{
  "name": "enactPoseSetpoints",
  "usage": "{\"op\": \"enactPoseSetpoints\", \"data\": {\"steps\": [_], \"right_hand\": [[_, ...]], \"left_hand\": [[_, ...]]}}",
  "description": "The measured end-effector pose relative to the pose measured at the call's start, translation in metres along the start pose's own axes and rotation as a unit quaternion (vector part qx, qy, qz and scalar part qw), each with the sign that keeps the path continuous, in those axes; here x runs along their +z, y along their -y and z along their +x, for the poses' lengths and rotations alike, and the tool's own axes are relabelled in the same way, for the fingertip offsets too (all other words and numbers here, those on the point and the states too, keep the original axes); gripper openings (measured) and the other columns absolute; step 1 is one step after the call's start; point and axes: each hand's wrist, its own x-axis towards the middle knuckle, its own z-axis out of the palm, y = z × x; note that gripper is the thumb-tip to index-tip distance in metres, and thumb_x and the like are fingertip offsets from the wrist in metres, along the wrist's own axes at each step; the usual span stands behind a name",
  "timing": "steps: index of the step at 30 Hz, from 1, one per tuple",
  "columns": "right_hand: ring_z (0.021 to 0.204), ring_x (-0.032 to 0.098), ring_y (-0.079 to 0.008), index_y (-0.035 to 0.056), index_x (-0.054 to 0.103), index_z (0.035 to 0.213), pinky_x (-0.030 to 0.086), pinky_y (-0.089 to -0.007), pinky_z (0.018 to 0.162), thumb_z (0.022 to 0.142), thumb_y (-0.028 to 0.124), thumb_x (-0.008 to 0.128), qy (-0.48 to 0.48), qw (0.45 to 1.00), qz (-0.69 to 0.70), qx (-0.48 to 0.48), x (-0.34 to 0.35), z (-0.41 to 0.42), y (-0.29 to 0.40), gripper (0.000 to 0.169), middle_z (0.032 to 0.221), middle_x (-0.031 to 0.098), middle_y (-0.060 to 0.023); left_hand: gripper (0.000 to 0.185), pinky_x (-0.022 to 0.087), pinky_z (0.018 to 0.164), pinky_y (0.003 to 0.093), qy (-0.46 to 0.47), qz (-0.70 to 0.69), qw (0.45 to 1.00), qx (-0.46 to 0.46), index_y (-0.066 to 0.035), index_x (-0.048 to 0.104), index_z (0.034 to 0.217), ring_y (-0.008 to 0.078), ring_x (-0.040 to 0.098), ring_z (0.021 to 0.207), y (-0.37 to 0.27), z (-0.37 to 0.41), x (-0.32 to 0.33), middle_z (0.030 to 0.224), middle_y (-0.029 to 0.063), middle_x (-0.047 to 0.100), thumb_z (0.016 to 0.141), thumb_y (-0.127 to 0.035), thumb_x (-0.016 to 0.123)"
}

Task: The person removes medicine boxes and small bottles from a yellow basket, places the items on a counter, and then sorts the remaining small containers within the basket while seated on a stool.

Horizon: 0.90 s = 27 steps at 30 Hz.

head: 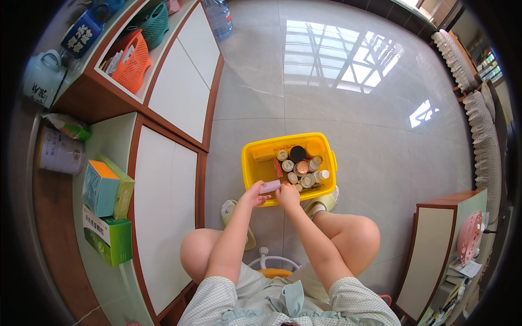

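Both my hands are over the near side of a yellow plastic bin point(331, 179) on the floor between my feet. A small pale pink box point(270, 186) spans the gap between them. My left hand point(256, 194) grips its left end with thumb and fingers. At its right end is my right hand point(288, 194), its fingers bent; whether they pinch the box is hard to tell. Inside the bin, several bottles and jars stand at the right, among them one with a black lid point(297, 153) and one with a copper-coloured lid point(302, 167). A yellow box point(263, 153) lies at the back left, and a red box point(278, 168) near the middle.
White-doored cabinets point(167, 203) line the left, with a green-and-white carton point(107, 234), a tissue box point(100, 187) and a tin point(61, 150) on top. An orange basket point(132, 63) sits on a shelf. A low cabinet point(426, 252) stands at right, a water bottle point(218, 20) at the back.
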Motion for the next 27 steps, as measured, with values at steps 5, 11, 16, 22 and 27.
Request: {"op": "enactPoseSetpoints", "data": {"steps": [5,11,16,22,27], "right_hand": [[0.088,0.058,-0.0312,0.0017,0.062,0.093,0.049,-0.0405,0.077,0.078,0.019,0.061,-0.095,0.994,0.043,-0.032,-0.019,-0.001,0.005,0.023,0.090,0.062,-0.0125],[0.090,0.060,-0.0295,0.0016,0.055,0.106,0.049,-0.0381,0.076,0.081,0.023,0.063,-0.143,0.967,0.210,-0.028,-0.045,-0.004,0.025,0.034,0.091,0.062,-0.0121],[0.076,0.064,-0.0227,0.0009,0.051,0.102,0.049,-0.0319,0.067,0.087,0.024,0.061,-0.121,0.927,0.354,0.032,-0.078,-0.021,0.044,0.029,0.088,0.063,-0.0124],[0.068,0.060,-0.0112,0.0022,0.050,0.101,0.044,-0.0249,0.058,0.092,0.019,0.055,-0.186,0.863,0.470,-0.004,-0.098,-0.048,0.067,0.019,0.079,0.064,-0.0068],[0.078,0.065,-0.0166,0.0003,0.050,0.102,0.049,-0.0276,0.065,0.092,0.019,0.055,-0.156,0.843,0.512,-0.044,-0.118,-0.074,0.092,0.022,0.087,0.064,-0.0099]], "left_hand": [[0.037,0.046,0.043,0.0224,-0.014,0.039,0.990,0.138,-0.007,0.041,0.116,0.0179,0.062,0.063,-0.002,-0.023,0.019,0.103,0.0119,0.056,0.088,-0.031,0.046],[0.037,0.047,0.042,0.0251,-0.098,0.029,0.940,0.326,-0.010,0.028,0.109,0.0178,0.063,0.063,-0.005,-0.049,0.043,0.106,0.0127,0.055,0.087,-0.028,0.052],[0.046,0.049,0.044,0.0258,-0.086,0.093,0.915,0.382,-0.008,0.029,0.113,0.0175,0.064,0.066,0.001,-0.098,0.059,0.111,0.0138,0.052,0.084,-0.027,0.060],[0.054,0.051,0.047,0.0255,-0.028,0.083,0.894,0.440,-0.007,0.027,0.125,0.0168,0.063,0.068,0.041,-0.160,0.056,0.119,0.0124,0.047,0.085,-0.024,0.061],[0.062,0.053,0.053,0.0250,0.009,0.060,0.878,0.475,-0.008,0.020,0.133,0.0157,0.062,0.078,0.063,-0.209,0.047,0.124,0.0129,0.043,0.086,-0.020,0.059]]}}
